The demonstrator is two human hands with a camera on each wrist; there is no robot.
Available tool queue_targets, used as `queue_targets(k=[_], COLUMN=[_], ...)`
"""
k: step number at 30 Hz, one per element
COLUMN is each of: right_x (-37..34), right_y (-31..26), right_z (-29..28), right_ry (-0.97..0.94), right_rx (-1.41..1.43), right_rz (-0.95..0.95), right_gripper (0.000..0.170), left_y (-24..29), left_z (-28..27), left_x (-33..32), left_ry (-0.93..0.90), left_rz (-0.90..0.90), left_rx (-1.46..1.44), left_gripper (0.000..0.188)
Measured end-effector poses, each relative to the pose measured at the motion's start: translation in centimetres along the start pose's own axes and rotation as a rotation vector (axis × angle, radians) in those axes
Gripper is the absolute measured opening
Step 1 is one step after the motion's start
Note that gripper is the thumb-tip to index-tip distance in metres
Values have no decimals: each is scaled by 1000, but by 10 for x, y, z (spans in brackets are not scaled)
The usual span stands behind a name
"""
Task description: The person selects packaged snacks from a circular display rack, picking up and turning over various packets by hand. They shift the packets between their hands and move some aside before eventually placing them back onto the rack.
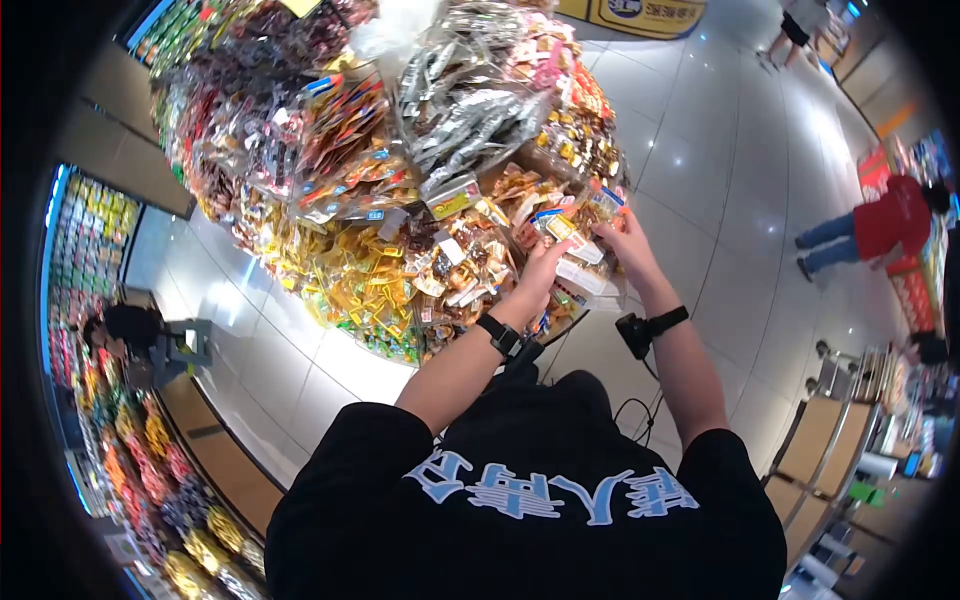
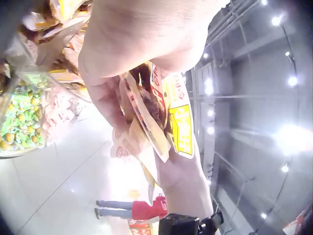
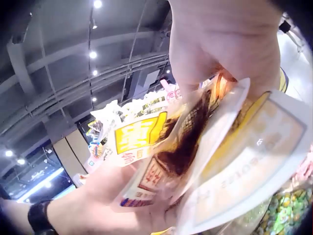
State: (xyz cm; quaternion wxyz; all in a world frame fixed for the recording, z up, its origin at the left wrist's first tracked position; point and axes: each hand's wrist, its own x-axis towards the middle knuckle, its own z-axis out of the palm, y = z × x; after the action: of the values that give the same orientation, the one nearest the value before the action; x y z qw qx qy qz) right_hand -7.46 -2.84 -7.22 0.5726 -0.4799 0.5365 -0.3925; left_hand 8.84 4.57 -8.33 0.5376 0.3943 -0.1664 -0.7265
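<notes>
Several snack packets (image 1: 563, 235) with clear plastic, yellow-and-white labels and brown food inside are between both hands, over the near right edge of the heap. My left hand (image 1: 540, 275) grips them from the left, thumb on top. From the other side my right hand (image 1: 628, 247) pinches the packets at their right edge. In the right wrist view, a pale packet (image 3: 254, 161) fans out from under the right hand, beside a yellow-labelled packet (image 3: 141, 134). The left wrist view shows the packets (image 2: 181, 129) edge-on between the hands, with the fingertips partly hidden.
A large round heap of bagged snacks (image 1: 370, 270) spreads in front of me. Stocked shelves (image 1: 95, 240) line the left. A person in a red top (image 1: 890, 225) stands at the right, and another person (image 1: 130, 330) is at the left. Cardboard-coloured counters (image 1: 820, 445) stand lower right.
</notes>
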Motion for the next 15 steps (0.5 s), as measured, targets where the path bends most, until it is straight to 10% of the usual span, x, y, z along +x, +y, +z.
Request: queue_targets(k=[15], right_x=[147], right_y=[-101], right_z=[72], right_ry=[-900], right_rx=[-121], right_rz=[637], right_gripper=[36], left_y=[38], left_z=[-22], left_x=[89], left_ry=[313], left_rz=[192], left_rx=[-443], left_gripper=[44])
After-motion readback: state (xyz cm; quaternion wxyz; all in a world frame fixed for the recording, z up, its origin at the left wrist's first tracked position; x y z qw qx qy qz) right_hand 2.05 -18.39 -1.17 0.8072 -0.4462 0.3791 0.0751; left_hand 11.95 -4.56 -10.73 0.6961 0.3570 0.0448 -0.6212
